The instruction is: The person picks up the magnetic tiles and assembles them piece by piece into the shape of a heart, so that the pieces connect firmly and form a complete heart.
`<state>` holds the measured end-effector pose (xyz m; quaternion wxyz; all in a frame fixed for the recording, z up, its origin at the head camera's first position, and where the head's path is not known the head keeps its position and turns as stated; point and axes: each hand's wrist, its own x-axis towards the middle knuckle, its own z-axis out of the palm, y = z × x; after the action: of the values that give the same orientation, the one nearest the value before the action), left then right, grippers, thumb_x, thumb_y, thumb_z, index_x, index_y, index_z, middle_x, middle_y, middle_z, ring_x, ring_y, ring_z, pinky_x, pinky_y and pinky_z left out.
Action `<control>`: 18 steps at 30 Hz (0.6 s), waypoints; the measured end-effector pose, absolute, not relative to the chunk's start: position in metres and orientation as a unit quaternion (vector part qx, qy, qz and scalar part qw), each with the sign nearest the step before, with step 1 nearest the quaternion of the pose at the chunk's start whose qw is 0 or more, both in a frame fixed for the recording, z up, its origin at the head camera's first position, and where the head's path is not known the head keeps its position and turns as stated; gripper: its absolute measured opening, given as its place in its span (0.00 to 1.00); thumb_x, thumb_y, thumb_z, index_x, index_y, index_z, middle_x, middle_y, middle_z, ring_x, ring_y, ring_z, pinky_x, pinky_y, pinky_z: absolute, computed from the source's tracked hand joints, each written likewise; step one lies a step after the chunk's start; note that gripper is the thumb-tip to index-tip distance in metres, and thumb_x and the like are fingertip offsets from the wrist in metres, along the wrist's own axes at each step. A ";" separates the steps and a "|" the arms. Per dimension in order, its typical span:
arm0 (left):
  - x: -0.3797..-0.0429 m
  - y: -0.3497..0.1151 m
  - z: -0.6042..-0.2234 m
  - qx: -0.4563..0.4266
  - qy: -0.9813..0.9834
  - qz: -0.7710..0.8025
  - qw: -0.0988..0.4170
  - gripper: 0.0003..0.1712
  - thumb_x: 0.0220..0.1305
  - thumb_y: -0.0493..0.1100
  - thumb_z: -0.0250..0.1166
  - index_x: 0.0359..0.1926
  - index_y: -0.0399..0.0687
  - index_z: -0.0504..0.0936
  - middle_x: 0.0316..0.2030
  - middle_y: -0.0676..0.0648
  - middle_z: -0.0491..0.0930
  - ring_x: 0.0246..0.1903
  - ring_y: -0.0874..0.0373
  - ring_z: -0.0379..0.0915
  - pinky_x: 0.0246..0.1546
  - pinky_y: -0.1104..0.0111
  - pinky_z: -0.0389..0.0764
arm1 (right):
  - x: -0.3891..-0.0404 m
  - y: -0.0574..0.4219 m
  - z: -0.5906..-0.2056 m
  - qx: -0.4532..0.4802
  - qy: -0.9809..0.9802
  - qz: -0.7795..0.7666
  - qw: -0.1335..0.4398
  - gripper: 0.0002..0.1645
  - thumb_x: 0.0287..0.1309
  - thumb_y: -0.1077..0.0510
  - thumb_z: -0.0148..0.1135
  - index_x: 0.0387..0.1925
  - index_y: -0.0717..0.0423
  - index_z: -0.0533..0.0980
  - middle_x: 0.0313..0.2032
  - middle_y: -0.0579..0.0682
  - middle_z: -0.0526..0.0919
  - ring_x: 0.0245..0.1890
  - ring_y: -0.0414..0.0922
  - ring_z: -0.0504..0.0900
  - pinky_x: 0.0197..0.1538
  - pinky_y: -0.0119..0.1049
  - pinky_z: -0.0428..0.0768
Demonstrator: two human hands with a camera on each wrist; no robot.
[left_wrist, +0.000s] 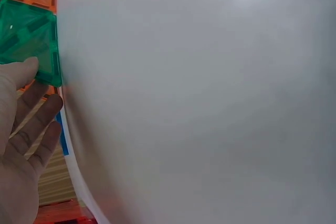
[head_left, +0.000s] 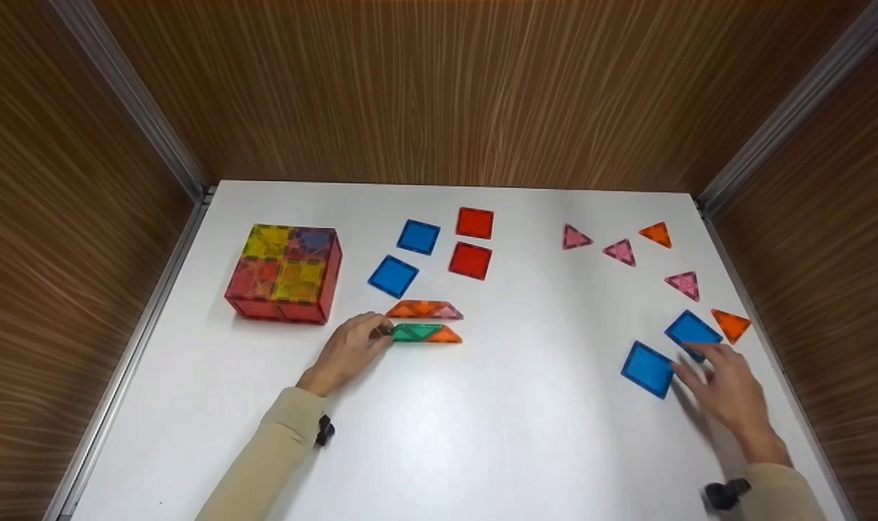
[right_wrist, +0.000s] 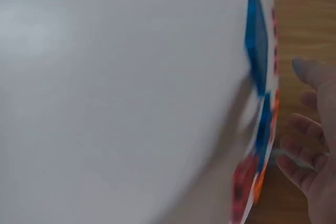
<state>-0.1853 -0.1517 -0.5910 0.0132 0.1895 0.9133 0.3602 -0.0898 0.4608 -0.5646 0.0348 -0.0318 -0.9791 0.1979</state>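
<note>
My left hand (head_left: 348, 351) pinches the left end of a standing row of green and orange triangular magnetic tiles (head_left: 420, 333). In the left wrist view its thumb lies against the green tile (left_wrist: 31, 40), with the fingers behind. Just behind stands another row, of orange and pink triangles (head_left: 420, 310). At the right, my right hand (head_left: 728, 387) is over two blue square tiles (head_left: 648, 369), fingers spread and loosely bent, with nothing between them. The right wrist view shows the fingers apart from the blue tile (right_wrist: 257, 40). A red tile (right_wrist: 241, 187) appears lower there.
A block of red and yellow tiles (head_left: 283, 275) stands at the left. Two blue squares (head_left: 394, 276) and two red squares (head_left: 471, 260) lie at the back middle. Pink triangles (head_left: 619, 251) and orange triangles (head_left: 730, 325) are scattered at the right. Wooden walls (head_left: 439, 94) surround the white table (head_left: 525, 434).
</note>
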 end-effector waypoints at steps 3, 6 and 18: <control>-0.185 -0.152 -0.590 0.188 0.914 0.358 0.017 0.09 0.71 0.42 0.70 0.49 0.49 0.85 0.48 0.48 0.87 0.48 0.55 0.82 0.59 0.56 0.85 | -0.076 0.484 -0.572 -0.043 -0.983 0.179 0.024 0.38 0.71 0.38 0.65 0.68 0.63 0.73 0.63 0.75 0.72 0.56 0.71 0.71 0.55 0.74 0.79; -0.186 -0.152 -0.589 0.187 0.916 0.354 0.023 0.09 0.72 0.42 0.70 0.50 0.50 0.84 0.49 0.48 0.87 0.49 0.55 0.82 0.61 0.56 0.85 | -0.067 0.501 -0.578 -0.060 -0.985 0.161 0.003 0.42 0.69 0.36 0.66 0.68 0.63 0.73 0.63 0.76 0.71 0.56 0.72 0.70 0.55 0.75 0.78; -0.185 -0.153 -0.586 0.183 0.917 0.353 0.040 0.09 0.73 0.44 0.69 0.51 0.52 0.84 0.48 0.49 0.86 0.48 0.55 0.80 0.60 0.57 0.85 | -0.054 0.516 -0.578 -0.084 -0.988 0.127 -0.040 0.50 0.63 0.28 0.66 0.66 0.65 0.73 0.60 0.78 0.70 0.53 0.72 0.68 0.53 0.76 0.76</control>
<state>-0.1846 -0.1526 -0.5857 0.0405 0.1828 0.9166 0.3532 -0.0539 0.5156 -0.5782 -0.0400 -0.0845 -0.9875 0.1267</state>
